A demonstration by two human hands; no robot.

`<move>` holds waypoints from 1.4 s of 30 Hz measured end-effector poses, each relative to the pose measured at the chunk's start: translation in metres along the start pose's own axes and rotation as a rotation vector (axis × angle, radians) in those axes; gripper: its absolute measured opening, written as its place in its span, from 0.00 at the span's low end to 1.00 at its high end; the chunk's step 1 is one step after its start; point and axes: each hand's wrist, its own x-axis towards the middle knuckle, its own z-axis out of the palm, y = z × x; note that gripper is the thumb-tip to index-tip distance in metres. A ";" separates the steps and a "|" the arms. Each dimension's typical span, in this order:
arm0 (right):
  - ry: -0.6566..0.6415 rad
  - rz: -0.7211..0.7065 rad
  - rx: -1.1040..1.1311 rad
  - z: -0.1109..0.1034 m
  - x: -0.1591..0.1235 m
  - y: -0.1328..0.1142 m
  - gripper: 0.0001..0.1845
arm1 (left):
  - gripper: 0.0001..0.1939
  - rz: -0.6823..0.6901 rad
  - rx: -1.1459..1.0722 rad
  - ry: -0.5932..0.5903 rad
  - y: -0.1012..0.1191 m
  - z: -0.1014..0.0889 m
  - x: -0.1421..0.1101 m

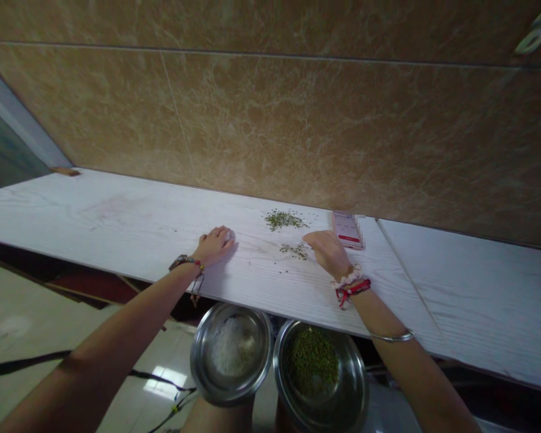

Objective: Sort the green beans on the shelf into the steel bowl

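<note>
My left hand [213, 245] lies palm down on the white wood-grain board [130, 240], its fingers stretched out. Something pale shows by its fingertips, too blurred to name. My right hand [328, 251] is closed, thumb and fingers pressed together, at the right side of a small scatter of dark and green beans [295, 251]. Whatever it may hold is hidden. Just beyond lies a larger heap of green beans [283, 220]. Below the board's front edge, a steel bowl [366, 385] holds many green beans, and a second steel bowl [196, 355] holds white grains resembling rice.
A phone [346, 228] with a lit screen lies behind my right hand, near the brown marbled wall [270, 120]. A seam crosses the board at right. Dark cords [22, 364] hang at lower left above the tiled floor [9, 325].
</note>
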 end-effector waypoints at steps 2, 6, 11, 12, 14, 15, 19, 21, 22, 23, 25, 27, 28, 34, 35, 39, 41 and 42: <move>0.012 -0.023 0.005 -0.001 0.001 -0.001 0.19 | 0.22 -0.009 0.007 -0.028 0.012 -0.004 0.006; 0.022 -0.075 0.023 -0.005 0.003 -0.005 0.19 | 0.23 0.015 0.015 -0.018 0.026 -0.007 0.020; 0.029 -0.125 0.013 -0.012 0.007 -0.009 0.21 | 0.22 0.065 0.038 0.038 0.028 -0.001 0.031; 0.031 -0.126 0.004 -0.012 0.008 -0.010 0.21 | 0.22 0.078 0.034 0.041 0.027 0.001 0.032; 0.024 -0.118 -0.011 -0.012 0.009 -0.010 0.21 | 0.22 0.105 0.019 0.047 0.024 0.006 0.033; 0.016 -0.114 -0.013 -0.012 0.009 -0.010 0.21 | 0.22 0.119 0.008 0.058 0.023 0.009 0.034; -0.036 -0.124 0.013 -0.012 0.008 -0.011 0.21 | 0.21 0.175 -0.011 0.075 0.018 0.015 0.036; -0.035 -0.135 0.023 -0.013 0.009 -0.012 0.22 | 0.20 0.186 -0.010 0.072 0.017 0.016 0.037; -0.021 -0.143 0.027 -0.014 0.009 -0.013 0.22 | 0.20 0.190 -0.011 0.072 0.017 0.017 0.037; -0.004 -0.149 0.030 -0.015 0.009 -0.014 0.22 | 0.20 0.190 -0.014 0.074 0.017 0.017 0.037; 0.012 -0.147 0.031 -0.015 0.010 -0.015 0.22 | 0.19 0.188 -0.021 0.080 0.018 0.017 0.036; -0.017 -0.124 0.024 -0.015 0.011 -0.015 0.23 | 0.19 0.189 -0.024 0.082 0.019 0.016 0.035; -0.039 -0.112 0.020 -0.014 0.011 -0.015 0.23 | 0.19 0.190 -0.025 0.083 0.019 0.016 0.035; 0.019 -0.139 0.024 -0.019 0.013 -0.018 0.20 | 0.18 0.196 -0.064 0.121 0.017 0.017 0.036; 0.047 -0.146 0.024 -0.020 0.014 -0.019 0.20 | 0.18 0.202 -0.076 0.129 0.016 0.018 0.036; 0.055 -0.155 0.003 -0.021 0.018 -0.021 0.20 | 0.20 0.276 -0.164 0.112 0.014 0.016 0.035; 0.009 -0.151 -0.005 -0.021 0.017 -0.021 0.19 | 0.22 0.352 -0.214 0.083 0.015 0.014 0.033; -0.012 -0.149 -0.002 -0.021 0.017 -0.020 0.19 | 0.23 0.392 -0.232 0.069 0.015 0.013 0.031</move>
